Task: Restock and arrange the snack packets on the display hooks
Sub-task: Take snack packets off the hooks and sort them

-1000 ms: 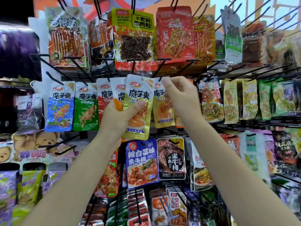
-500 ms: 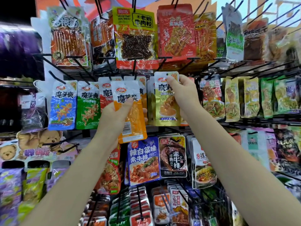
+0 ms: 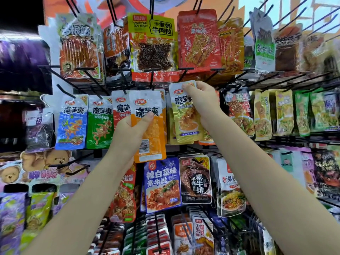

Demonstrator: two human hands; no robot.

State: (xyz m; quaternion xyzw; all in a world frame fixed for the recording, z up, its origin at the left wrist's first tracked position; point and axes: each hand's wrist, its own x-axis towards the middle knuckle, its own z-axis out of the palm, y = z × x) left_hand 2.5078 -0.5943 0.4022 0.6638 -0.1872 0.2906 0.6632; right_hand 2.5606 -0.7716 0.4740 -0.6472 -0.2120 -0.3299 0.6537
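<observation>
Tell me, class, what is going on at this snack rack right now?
A person is stocking a wall of display hooks with snack packets. The left hand grips an orange packet by its middle, thumb across the front, holding it in front of the row. The right hand pinches the top of a yellow packet, lifted near its hook. Blue and green packets of the same brand hang to the left.
</observation>
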